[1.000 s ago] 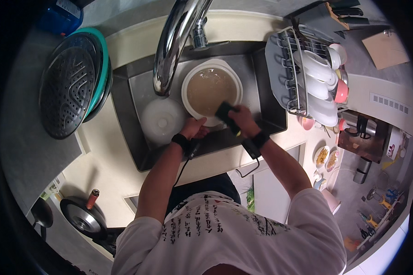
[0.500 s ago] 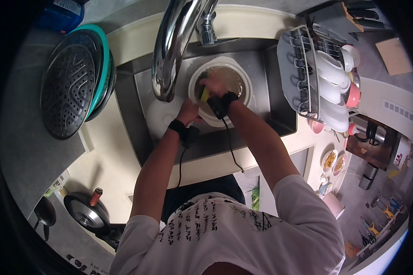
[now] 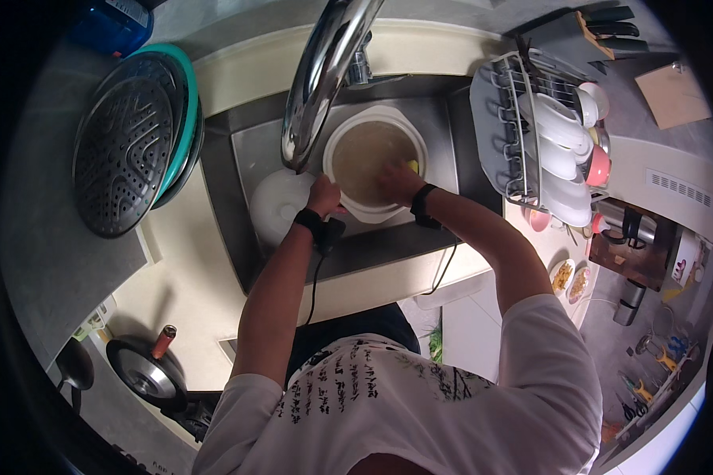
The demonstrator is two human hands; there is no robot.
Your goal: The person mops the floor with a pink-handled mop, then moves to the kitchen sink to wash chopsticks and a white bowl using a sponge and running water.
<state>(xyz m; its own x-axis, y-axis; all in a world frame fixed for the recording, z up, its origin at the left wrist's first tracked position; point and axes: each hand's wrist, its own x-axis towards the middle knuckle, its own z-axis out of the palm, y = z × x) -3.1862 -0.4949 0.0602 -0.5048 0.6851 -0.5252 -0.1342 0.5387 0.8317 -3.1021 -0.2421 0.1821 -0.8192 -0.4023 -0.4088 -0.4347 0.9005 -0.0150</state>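
Note:
A white round pot (image 3: 358,117) holding cloudy brownish water stands in the steel sink (image 3: 249,150). At the pot's near left edge, my left hand (image 3: 323,196) is closed on its rim. My right hand (image 3: 402,184) reaches over the right side into the water, its fingers partly hidden below the surface. A bit of yellow sponge (image 3: 413,166) shows beside those fingers, held against the pot's inner wall. Left of the pot lies a white, round, lid-like piece (image 3: 273,214), partly behind my left hand.
The chrome faucet (image 3: 313,87) arches over the sink's left half. A dish rack (image 3: 515,127) with white bowls stands to the right, a knife block (image 3: 586,36) behind it. Dark perforated pans (image 3: 123,154) lean at the left. A frying pan lid (image 3: 146,376) lies lower left.
My right hand has moved from the pot's left inside with the sponge over to its right side. My left hand stays at the rim. The view has shifted slightly.

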